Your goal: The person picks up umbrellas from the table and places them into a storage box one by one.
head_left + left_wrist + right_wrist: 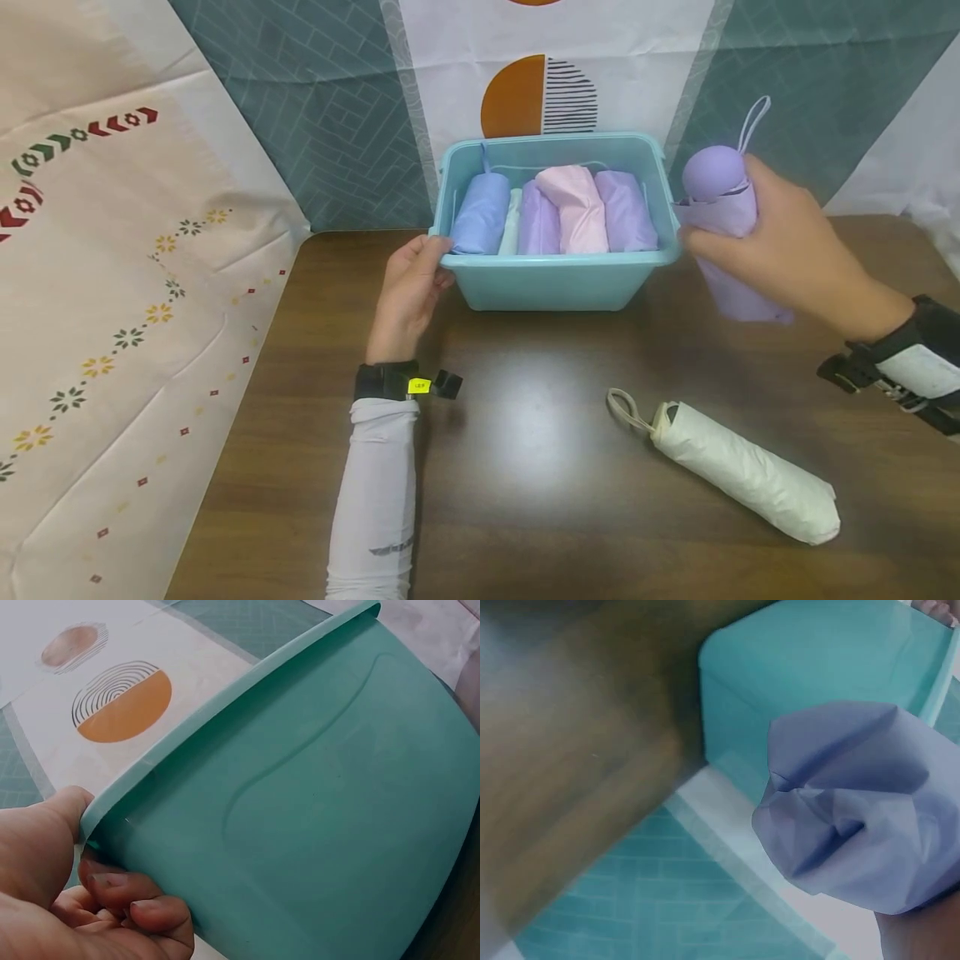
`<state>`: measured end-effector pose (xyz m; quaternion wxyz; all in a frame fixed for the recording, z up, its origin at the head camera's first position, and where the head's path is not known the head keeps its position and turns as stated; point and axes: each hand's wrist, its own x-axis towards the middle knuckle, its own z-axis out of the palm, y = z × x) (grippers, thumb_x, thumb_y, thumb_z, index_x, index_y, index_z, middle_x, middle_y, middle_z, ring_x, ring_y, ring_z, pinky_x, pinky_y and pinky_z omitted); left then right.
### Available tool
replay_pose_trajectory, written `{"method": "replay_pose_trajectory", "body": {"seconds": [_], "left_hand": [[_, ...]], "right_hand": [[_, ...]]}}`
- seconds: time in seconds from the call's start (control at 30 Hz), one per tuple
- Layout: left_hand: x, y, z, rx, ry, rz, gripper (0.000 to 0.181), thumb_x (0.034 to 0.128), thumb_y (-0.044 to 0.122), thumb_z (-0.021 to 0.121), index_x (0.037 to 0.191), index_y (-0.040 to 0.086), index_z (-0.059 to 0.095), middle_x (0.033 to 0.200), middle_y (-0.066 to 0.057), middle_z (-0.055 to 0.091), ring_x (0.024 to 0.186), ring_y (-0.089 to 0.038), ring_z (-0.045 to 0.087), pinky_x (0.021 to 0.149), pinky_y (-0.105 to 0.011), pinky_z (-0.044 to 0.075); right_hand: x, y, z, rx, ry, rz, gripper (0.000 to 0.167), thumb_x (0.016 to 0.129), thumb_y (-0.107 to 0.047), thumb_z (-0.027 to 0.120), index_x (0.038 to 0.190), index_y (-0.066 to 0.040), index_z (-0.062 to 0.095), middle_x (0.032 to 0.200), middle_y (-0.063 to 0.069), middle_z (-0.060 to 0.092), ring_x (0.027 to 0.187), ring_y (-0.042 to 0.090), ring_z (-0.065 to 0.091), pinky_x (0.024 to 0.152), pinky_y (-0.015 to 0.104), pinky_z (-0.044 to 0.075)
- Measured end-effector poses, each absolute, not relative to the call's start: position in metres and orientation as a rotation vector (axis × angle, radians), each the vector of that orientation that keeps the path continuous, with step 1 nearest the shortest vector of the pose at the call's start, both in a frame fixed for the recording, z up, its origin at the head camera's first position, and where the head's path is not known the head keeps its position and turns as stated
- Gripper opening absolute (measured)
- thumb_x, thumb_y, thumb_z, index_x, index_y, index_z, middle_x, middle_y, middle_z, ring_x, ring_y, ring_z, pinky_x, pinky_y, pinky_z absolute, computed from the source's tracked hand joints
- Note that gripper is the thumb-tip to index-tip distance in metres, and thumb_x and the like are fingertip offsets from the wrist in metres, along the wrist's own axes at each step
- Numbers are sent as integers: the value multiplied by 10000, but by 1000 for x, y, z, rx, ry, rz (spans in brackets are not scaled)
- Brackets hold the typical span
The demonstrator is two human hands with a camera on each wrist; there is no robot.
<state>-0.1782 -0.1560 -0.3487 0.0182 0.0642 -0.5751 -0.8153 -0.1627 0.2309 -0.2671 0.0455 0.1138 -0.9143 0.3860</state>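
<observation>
My left hand (412, 283) pinches the front left corner of a light teal plastic bin (547, 287), thumb over the rim and fingers beneath it. In the bin stand several folded umbrellas in sleeves: a blue one (482, 213), a thin pale green one (512, 223), a pink one (576, 212) and purple ones (627, 212). To the right of the bin, my right hand (795, 233) grips a folded purple umbrella (738, 287), its round handle and wrist loop upward. The right wrist view shows its gathered sleeve end (855, 802) near the bin's side.
A cream folded umbrella (742, 471) with a wrist loop lies on the brown wooden table (517, 517), front right. Behind the bin hangs a patterned teal and white cloth (337, 142). A cream cloth with floral print (150, 400) covers the left side.
</observation>
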Motion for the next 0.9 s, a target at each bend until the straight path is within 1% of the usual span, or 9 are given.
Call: {"method": "replay_pose_trajectory", "body": {"seconds": [0.23, 0.43, 0.57, 0.67, 0.8, 0.9], "left_hand": [[-177, -155, -347, 192, -1822, -2516, 266, 988, 33, 599, 747, 75, 495, 652, -1, 375, 599, -132, 373, 611, -238, 352], [-176, -156, -347, 188, -1856, -2497, 253, 990, 54, 601, 759, 78, 500, 647, 4, 375, 607, -136, 379, 625, -243, 363], [-176, -155, -347, 194, -1873, -2489, 247, 999, 62, 598, 771, 74, 502, 651, 1, 380, 611, -140, 386, 634, -247, 366], [-177, -155, -347, 185, -1875, -2488, 246, 998, 61, 596, 771, 74, 503, 653, 2, 382, 615, -138, 387, 636, -247, 366], [-177, -155, -347, 185, -1865, -2488, 250, 995, 59, 600, 764, 75, 505, 657, 3, 384, 615, -135, 389, 631, -245, 371], [-177, -155, -347, 190, -1859, -2490, 253, 992, 59, 604, 759, 76, 507, 652, 4, 385, 607, -134, 387, 624, -244, 371]], "right_hand": [[-176, 218, -250, 292, -2827, 1242, 600, 937, -315, 790, 1450, -171, 515, 1259, 122, 626, 957, 247, 600, 686, 282, 480], [-188, 208, -237, 236, -2836, 1302, 574, 951, -371, 782, 1433, -210, 513, 1273, 91, 593, 999, 270, 602, 711, 300, 498], [-196, 201, -230, 215, -2832, 1343, 552, 967, -405, 757, 1416, -207, 506, 1269, 80, 587, 1012, 275, 604, 722, 306, 509], [-204, 195, -227, 223, -2821, 1413, 538, 977, -409, 740, 1402, -191, 494, 1254, 79, 581, 1001, 279, 619, 694, 302, 546], [-214, 182, -223, 233, -2822, 1505, 552, 983, -427, 723, 1398, -159, 477, 1250, 90, 577, 987, 279, 640, 682, 309, 579], [-220, 174, -220, 224, -2836, 1538, 579, 982, -442, 713, 1407, -139, 461, 1265, 95, 571, 1002, 284, 641, 701, 318, 590]]}}
